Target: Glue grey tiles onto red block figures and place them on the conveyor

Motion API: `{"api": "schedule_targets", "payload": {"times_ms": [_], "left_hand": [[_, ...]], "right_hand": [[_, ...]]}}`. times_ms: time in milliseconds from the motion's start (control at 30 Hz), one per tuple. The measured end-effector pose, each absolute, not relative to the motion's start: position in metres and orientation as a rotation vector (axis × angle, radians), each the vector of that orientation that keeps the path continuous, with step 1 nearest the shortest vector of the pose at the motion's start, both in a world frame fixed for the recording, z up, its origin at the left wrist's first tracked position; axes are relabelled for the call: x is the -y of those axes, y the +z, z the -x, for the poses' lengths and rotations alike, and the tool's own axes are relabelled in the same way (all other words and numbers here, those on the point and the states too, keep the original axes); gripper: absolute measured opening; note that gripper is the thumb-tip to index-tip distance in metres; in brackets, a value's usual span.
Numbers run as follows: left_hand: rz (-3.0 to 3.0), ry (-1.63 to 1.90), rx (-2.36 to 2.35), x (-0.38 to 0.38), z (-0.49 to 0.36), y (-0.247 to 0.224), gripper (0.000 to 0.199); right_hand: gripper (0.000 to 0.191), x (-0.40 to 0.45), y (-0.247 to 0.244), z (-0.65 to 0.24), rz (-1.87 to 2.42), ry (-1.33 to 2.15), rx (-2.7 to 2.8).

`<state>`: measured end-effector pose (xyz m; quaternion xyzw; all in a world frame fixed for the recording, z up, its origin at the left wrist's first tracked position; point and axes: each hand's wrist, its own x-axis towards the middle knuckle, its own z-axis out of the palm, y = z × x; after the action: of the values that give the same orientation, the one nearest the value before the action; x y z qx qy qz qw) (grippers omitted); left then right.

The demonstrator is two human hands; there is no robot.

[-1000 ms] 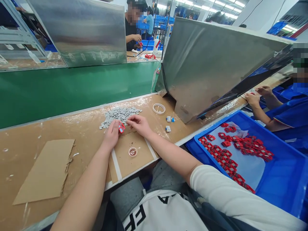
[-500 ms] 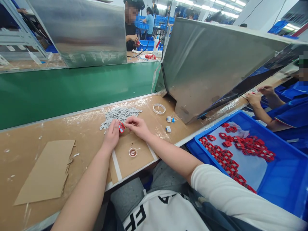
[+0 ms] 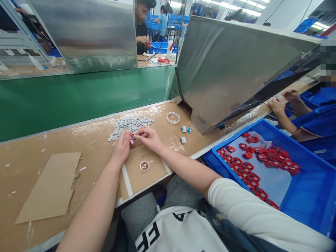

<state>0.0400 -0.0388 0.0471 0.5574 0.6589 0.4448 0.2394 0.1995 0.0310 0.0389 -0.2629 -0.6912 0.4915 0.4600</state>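
My left hand (image 3: 122, 147) is closed around a small red plastic part (image 3: 131, 139) with pale patches on its face. Close against that part, my right hand (image 3: 149, 138) has thumb and finger pinched together. Whatever sits in that pinch is too small to make out. Just beyond both hands lies a pile of small flat grey pieces (image 3: 131, 123). A little cup of brownish-red stuff (image 3: 144, 165), with a thin stick in it, stands on the table nearer my body.
Right of my arm is a blue bin (image 3: 312, 196) holding many red parts (image 3: 244, 169). A tape roll (image 3: 173, 118) and two small grey-white blocks (image 3: 183, 140) lie on the table. Cardboard (image 3: 52, 189) lies left. Metal panels (image 3: 236, 73) stand beyond. Co-workers sit opposite and at right.
Both hands stay almost in place, the right fingertips still at the red part. The whole view has shifted very slightly.
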Motion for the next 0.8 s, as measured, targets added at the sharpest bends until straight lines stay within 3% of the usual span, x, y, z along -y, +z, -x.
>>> {"api": "schedule_targets", "payload": {"times_ms": [267,500,800], "left_hand": [[-1.577,1.244,-1.802,0.0385,-0.0389,0.0444,0.056],[-1.568,1.350,-1.761,0.0374,-0.0392,0.0409,0.053],[-1.574,1.311,-1.795,0.0382,-0.0406,0.0407,0.049]], "right_hand": [[0.020,-0.0328,0.0310,-0.2009,0.536,0.919,1.928],[0.021,-0.0280,0.0370,-0.1991,0.551,1.003,1.835],[0.016,-0.0291,0.0372,-0.2012,0.408,0.858,1.921]]}}
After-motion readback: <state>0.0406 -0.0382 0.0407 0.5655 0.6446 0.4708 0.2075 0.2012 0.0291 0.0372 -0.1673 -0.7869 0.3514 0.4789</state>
